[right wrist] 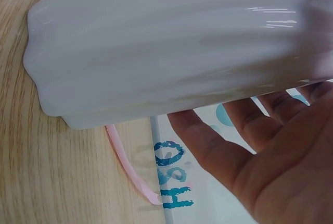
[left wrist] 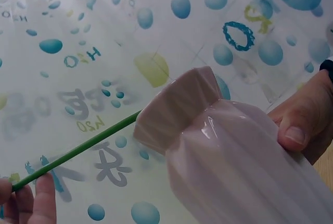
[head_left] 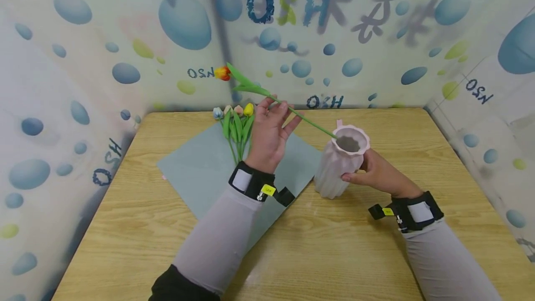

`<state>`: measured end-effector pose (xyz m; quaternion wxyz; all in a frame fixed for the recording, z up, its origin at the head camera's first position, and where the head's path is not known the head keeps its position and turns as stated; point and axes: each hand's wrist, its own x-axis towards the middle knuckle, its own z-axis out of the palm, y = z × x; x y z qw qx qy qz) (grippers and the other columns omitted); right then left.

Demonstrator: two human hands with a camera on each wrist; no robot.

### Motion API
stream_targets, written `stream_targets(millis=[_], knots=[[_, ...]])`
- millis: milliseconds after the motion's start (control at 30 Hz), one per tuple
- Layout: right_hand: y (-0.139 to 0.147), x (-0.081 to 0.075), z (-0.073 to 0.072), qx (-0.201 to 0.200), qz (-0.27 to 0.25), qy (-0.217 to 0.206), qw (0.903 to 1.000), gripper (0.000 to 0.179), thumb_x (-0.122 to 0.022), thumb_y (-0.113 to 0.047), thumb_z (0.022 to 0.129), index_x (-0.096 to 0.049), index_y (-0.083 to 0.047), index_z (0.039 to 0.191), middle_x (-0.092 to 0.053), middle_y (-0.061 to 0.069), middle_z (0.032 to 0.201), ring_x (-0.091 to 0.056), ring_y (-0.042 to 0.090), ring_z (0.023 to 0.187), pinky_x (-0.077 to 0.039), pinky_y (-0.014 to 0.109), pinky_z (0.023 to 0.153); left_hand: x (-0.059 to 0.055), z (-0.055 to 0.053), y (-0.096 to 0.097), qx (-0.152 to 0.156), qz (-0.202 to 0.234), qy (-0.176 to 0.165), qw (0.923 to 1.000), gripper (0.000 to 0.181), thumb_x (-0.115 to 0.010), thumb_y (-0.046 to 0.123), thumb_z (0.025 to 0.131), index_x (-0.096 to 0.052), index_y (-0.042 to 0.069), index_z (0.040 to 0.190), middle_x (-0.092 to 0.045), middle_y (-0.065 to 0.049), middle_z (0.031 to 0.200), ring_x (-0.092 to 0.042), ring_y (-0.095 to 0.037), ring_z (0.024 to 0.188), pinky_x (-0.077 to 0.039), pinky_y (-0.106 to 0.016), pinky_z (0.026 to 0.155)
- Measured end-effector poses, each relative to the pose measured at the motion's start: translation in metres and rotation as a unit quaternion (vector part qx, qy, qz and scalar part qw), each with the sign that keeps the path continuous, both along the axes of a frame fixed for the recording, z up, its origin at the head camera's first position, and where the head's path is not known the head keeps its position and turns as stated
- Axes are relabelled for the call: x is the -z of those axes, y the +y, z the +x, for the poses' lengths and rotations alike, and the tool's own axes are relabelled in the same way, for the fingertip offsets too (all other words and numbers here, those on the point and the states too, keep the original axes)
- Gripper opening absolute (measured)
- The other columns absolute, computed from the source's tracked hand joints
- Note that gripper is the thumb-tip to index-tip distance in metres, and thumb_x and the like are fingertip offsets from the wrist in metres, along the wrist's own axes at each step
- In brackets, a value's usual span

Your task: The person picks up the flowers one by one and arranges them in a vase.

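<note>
My left hand (head_left: 270, 136) pinches the green stem of an artificial tulip (head_left: 223, 73) with an orange-red bloom, above the table's far side. The bloom points up and left, while the stem's lower end reaches the rim of a pale pink fluted vase (head_left: 334, 175). In the left wrist view the stem (left wrist: 78, 151) meets the vase's flared mouth (left wrist: 177, 109); how far it goes inside is hidden. My right hand (head_left: 378, 173) grips the vase's right side below the rim. Seen from the right wrist, its fingers (right wrist: 208, 151) lie along the vase wall (right wrist: 156, 52).
Several tulips (head_left: 238, 129) in blue, pinkish and yellow lie on a grey-blue sheet (head_left: 188, 171) left of the vase. A pink ribbon-like strip (right wrist: 127, 166) rests on the wooden table (head_left: 334, 254). A patterned curtain (head_left: 292, 50) hangs behind the table's back edge.
</note>
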<state>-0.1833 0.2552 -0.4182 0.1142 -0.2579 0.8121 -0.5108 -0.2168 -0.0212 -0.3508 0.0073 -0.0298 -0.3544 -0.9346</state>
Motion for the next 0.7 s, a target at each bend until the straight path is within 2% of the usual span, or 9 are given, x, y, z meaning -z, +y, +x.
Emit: stream_targets(millis=[133, 333, 500, 700], knots=[[-0.001, 0.0, 0.001, 0.004, 0.002, 0.001, 1.0, 0.068, -0.077, -0.003, 0.091, -0.039, -0.007, 0.148, -0.058, 0.002, 0.136, -0.062, 0.007, 0.118, -0.054, 0.022, 0.096, -0.003, 0.002, 0.003, -0.008, -0.024, 0.024, 0.9994, 0.022, -0.053, -0.001, 0.106, -0.053, 0.02, 0.115, -0.057, 0.001, 0.101, -0.062, -0.015, 0.094, -0.062, -0.034, 0.089], [-0.002, -0.003, 0.002, 0.014, 0.009, -0.008, 0.9998, 0.069, -0.078, -0.005, 0.091, -0.039, -0.006, 0.148, -0.057, 0.01, 0.138, -0.062, 0.006, 0.118, -0.054, 0.022, 0.095, -0.012, 0.003, 0.007, -0.019, -0.058, 0.06, 0.9964, 0.024, -0.055, -0.001, 0.105, -0.052, 0.018, 0.12, -0.059, 0.0, 0.103, -0.065, -0.014, 0.093, -0.063, -0.034, 0.087], [-0.002, -0.003, 0.002, 0.017, 0.014, -0.011, 0.9997, 0.069, -0.078, -0.006, 0.091, -0.039, -0.007, 0.148, -0.056, 0.012, 0.139, -0.061, 0.007, 0.118, -0.054, 0.021, 0.096, -0.02, 0.004, 0.012, -0.028, -0.107, 0.088, 0.99, 0.027, -0.055, -0.002, 0.105, -0.052, 0.014, 0.126, -0.059, -0.002, 0.106, -0.065, -0.014, 0.096, -0.063, -0.033, 0.084], [-0.002, -0.003, 0.002, 0.015, 0.013, -0.01, 0.9997, 0.07, -0.077, -0.006, 0.091, -0.038, -0.007, 0.149, -0.056, 0.015, 0.14, -0.061, 0.007, 0.119, -0.054, 0.022, 0.096, -0.023, 0.007, 0.019, -0.019, -0.161, 0.131, 0.978, 0.028, -0.055, -0.004, 0.104, -0.051, 0.012, 0.127, -0.059, -0.003, 0.106, -0.065, -0.013, 0.095, -0.063, -0.032, 0.084]])
